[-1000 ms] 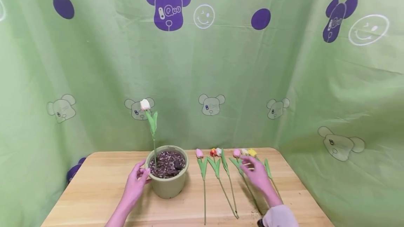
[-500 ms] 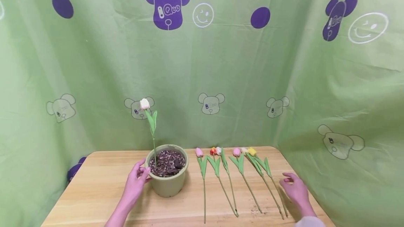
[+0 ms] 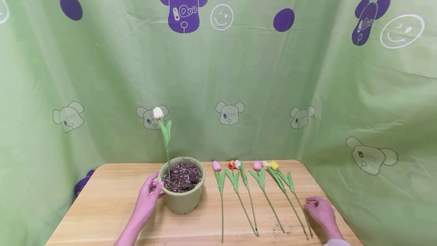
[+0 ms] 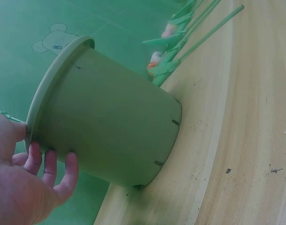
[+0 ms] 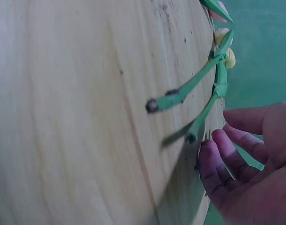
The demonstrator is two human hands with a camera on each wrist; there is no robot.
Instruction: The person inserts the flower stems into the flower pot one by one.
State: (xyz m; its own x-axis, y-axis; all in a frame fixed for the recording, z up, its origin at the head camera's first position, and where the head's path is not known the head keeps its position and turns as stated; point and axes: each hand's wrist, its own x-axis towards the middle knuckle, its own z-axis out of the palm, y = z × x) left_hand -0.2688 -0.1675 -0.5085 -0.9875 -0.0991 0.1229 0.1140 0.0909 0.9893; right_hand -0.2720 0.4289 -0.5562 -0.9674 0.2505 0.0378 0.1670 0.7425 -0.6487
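My left hand [image 3: 147, 197] grips the left rim of a green plant pot [image 3: 182, 202]; the left wrist view shows thumb at the rim and fingers curled beneath it, against the wall [image 4: 110, 112]. Dark soil [image 3: 184, 179] fills the pot, and a white artificial tulip [image 3: 157, 113] stands in it at the left side, leaning slightly. My right hand [image 3: 321, 212] is low over the table's right side, fingers loosely bent with nothing between them. Just left of it lies the yellow tulip [image 3: 274, 165]; its stem end [image 5: 191, 138] shows close to my fingertips in the right wrist view.
Several more artificial tulips lie in a row, heads at the back: a pink one [image 3: 216, 165], a red-orange one [image 3: 232, 164], a white one [image 3: 238, 164], another pink one [image 3: 257, 165]. Soil crumbs [image 4: 229, 171] dot the wooden table [image 3: 112, 189]. A green curtain [image 3: 259, 67] encloses the back and sides.
My right hand has moved from above the right-hand tulips to the table's right edge, then slightly lower. My left hand stays on the pot rim.
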